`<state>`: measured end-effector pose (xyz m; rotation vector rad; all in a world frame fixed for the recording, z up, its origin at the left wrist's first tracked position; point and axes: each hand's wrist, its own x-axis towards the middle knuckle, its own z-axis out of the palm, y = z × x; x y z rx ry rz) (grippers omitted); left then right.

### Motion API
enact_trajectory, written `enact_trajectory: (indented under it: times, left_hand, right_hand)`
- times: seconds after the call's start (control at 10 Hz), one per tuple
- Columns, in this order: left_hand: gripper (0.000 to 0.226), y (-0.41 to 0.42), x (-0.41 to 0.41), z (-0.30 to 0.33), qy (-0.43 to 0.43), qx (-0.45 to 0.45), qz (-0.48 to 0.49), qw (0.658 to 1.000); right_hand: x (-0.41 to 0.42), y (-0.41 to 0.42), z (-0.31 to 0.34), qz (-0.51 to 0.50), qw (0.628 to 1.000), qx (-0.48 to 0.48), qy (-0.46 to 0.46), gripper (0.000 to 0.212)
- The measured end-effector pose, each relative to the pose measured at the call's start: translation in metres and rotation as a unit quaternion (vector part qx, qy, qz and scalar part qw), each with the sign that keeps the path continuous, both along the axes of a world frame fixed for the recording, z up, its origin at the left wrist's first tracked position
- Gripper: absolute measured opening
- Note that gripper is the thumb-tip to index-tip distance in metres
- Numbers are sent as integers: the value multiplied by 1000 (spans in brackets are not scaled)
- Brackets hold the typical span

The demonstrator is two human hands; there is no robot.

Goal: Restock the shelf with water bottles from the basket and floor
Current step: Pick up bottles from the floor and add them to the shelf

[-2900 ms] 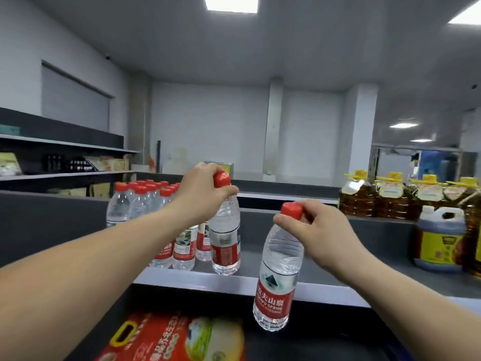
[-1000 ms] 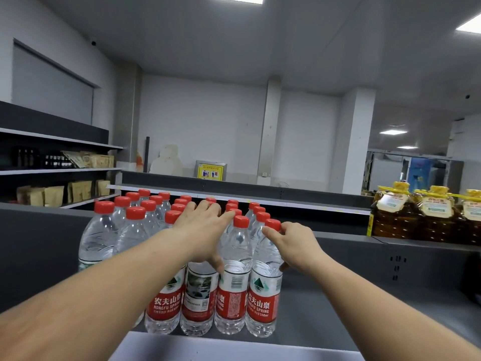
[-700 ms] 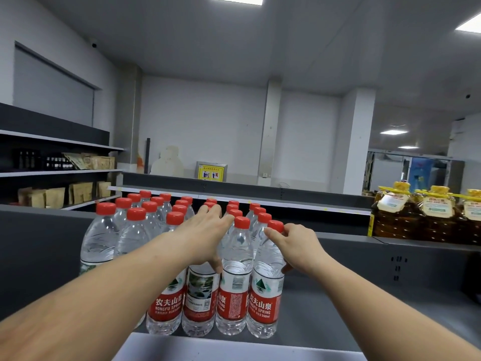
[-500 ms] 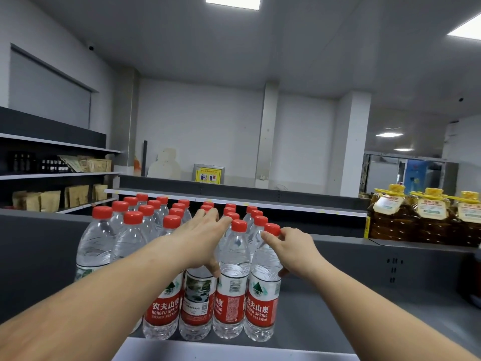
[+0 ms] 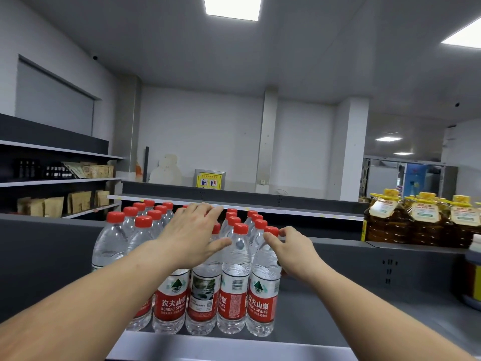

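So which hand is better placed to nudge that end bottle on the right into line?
The right hand: its fingers already pinch the end bottle at the neck. The left hand lies flat over caps nearer the middle of the rows.

Shop: stocked shelves (image 5: 59, 179), oil jugs (image 5: 421, 220)

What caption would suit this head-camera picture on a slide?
Left hand lies flat over red-capped clear plastic water bottles on a grey metal shelf; right hand pinches the rightmost bottle's cap.
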<state>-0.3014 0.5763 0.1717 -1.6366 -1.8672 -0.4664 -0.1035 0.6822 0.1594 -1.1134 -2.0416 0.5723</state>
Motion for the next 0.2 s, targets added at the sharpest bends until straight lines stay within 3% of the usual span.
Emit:
enact_trajectory:
  times: [0.2]
  left_hand:
    - [73, -43, 11, -1, -30, 15, -7, 999]
  right_hand:
    - [9, -37, 8, 13, 999, 35, 5, 50]
